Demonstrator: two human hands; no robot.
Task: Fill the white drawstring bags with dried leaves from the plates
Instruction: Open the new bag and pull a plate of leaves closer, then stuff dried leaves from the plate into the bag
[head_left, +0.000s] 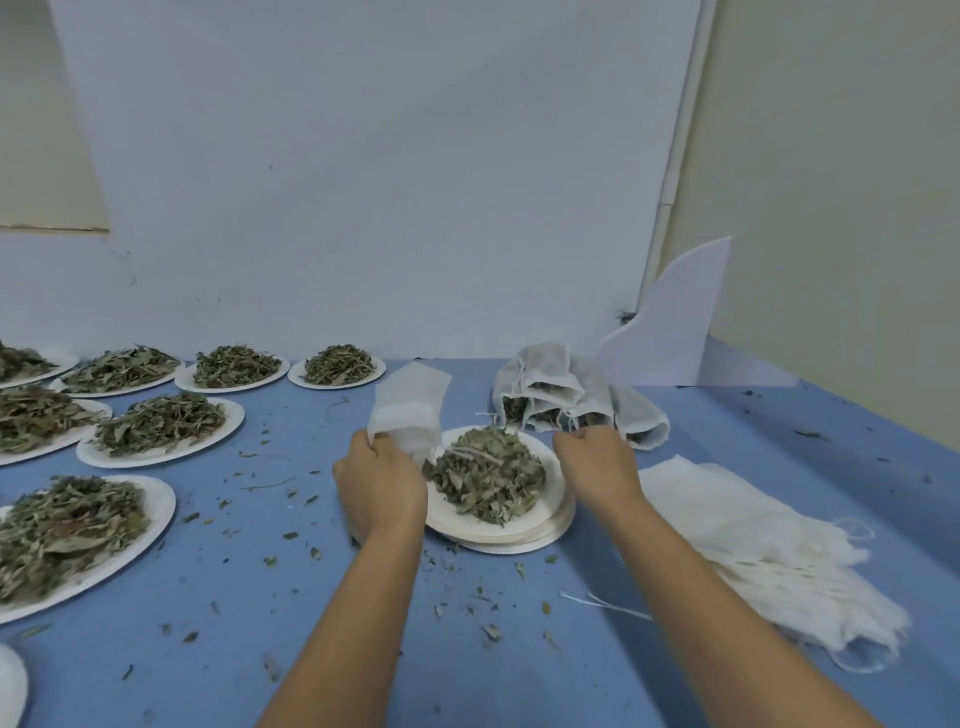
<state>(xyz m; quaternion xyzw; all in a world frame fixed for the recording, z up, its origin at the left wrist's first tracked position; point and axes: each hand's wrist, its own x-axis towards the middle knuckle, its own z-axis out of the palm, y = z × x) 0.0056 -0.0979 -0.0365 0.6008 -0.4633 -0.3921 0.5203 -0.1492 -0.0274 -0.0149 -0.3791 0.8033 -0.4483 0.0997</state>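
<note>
My left hand (382, 480) grips the mouth of a white drawstring bag (410, 402), which stands up from my fist and leans away from me. Just to its right sits a white plate (550, 483) on a short stack of plates, heaped with dried leaves (485, 475). My right hand (597, 462) is at the plate's right rim with its fingers curled in; what it holds, if anything, is hidden. Behind the plate lies a pile of filled bags (566, 397). A flat stack of unfilled white bags (769, 551) rests on the right.
Several more plates of dried leaves (161, 426) cover the left side of the blue table (260, 597). Leaf crumbs are scattered across the table. A white board (363, 182) backs the table, and a curved white foam piece (675, 322) stands at the back right.
</note>
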